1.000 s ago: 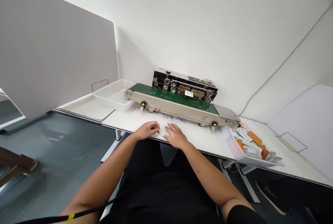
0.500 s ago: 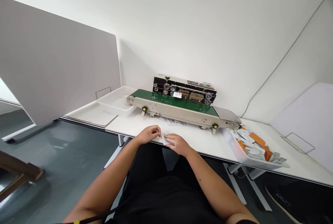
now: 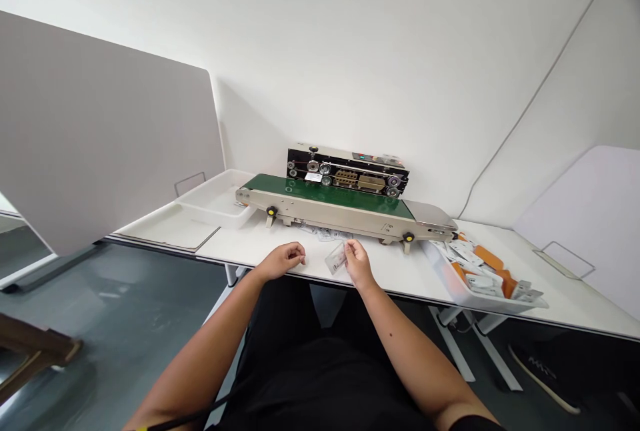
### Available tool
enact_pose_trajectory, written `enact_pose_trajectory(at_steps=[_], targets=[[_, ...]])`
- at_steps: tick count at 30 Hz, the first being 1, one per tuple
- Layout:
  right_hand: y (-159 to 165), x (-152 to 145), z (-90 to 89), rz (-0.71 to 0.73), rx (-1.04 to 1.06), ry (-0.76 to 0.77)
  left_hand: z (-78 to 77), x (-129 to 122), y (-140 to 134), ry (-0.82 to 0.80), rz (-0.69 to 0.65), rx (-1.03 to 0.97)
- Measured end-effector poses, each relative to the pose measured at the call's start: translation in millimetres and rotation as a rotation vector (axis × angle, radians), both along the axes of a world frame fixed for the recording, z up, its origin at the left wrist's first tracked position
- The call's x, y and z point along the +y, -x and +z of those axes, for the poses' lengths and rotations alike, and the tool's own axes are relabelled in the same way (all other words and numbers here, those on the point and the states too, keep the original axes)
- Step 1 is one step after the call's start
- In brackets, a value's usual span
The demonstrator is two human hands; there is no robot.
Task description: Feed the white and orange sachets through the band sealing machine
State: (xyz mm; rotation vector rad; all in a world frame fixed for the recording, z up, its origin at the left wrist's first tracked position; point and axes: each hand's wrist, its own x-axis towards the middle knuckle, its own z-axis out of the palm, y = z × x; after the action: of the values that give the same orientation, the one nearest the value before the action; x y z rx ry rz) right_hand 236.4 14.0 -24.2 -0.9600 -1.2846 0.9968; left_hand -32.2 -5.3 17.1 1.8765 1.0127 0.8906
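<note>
My right hand [image 3: 359,263] pinches a small clear plastic bag [image 3: 335,259] by its upper right edge, just above the white table's front part. Some dark print shows on the bag. To its left, my left hand [image 3: 283,260] is apart from the bag, its fingers curled inward; whether anything small is in them is hidden. Beyond both hands stands a band sealer [image 3: 349,174] with a green conveyor belt [image 3: 330,193]. A small white packet [image 3: 313,177] is at the sealer's rollers, toward the left. Several flat packets [image 3: 325,234] lie under the belt's front edge.
A translucent bin [image 3: 467,294] on the right holds white packets and orange pieces [image 3: 489,257]. Left of the conveyor stands a shallow white tray [image 3: 215,199]. Upright grey panels [image 3: 110,144] border the left side, and a cable [image 3: 540,87] runs down the wall.
My right hand has moved right and slightly up with the bag, away from my left hand, which stays nearly in place. The white packet at the sealer has travelled left.
</note>
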Motion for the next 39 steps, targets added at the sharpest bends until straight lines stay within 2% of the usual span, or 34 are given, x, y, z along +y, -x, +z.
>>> enact_pose_trajectory(at_steps=[3,10,17,20,25,34,39], targets=[[4,4,0.1,0.113,-0.041,0.075,-0.9,1,0,0.002,-0.005,-0.004],[3,2,3.3,0.303,-0.094,0.061,-8.6,6,2,0.008,-0.037,-0.021],[6,3,1.6,0.411,-0.214,0.070,-4.9,3,1,-0.043,-0.060,0.049],[7,2,2.6,0.466,-0.230,0.075,-3.4,1,-2,-0.018,-0.064,0.073],[5,-2,6.7,0.480,-0.280,0.069,-3.7,1,-7,0.036,-0.049,0.049],[5,-14,20.4,0.550,-0.369,0.068,0.4,-3,-6,0.031,-0.030,0.040],[5,-13,20.4,0.529,-0.369,0.078,-1.2,-1,-5,0.027,-0.016,0.046]])
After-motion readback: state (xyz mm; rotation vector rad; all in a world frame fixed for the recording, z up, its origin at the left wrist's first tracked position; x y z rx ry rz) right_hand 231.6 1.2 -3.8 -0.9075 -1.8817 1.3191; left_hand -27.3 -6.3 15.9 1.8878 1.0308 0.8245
